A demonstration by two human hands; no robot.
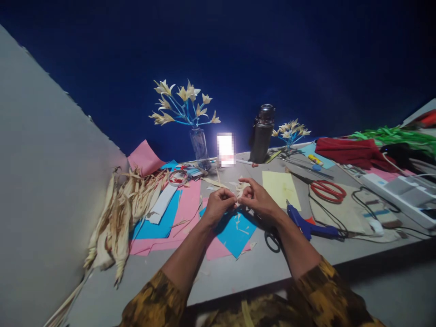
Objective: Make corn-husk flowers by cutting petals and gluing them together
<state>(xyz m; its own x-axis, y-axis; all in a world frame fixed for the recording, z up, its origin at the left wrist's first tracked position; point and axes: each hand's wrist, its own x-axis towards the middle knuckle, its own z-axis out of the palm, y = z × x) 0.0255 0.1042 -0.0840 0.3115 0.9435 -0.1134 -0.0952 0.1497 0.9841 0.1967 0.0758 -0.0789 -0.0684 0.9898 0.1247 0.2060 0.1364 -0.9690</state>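
Observation:
My left hand (220, 206) and my right hand (260, 200) meet over the middle of the table, fingertips nearly touching. Both are closed in a pinch; the right index finger sticks out. Whatever is between the fingertips is too small to make out. Pale corn husk pieces (241, 186) show just behind the fingers. Below lies a blue paper sheet (235, 238) strewn with thin husk scraps, on top of pink paper (216, 250). By my right forearm, a black scissor handle (272, 242) shows; the rest is hidden.
Dried corn husks (117, 218) lie left, beside a tape roll (177, 178). Husk flowers stand in a glass vase (200, 147) behind, near a flask (263, 136). Rightward are yellow paper (281, 188), red-handled scissors (327, 190), a blue glue gun (299, 221) and a white power strip (398, 200).

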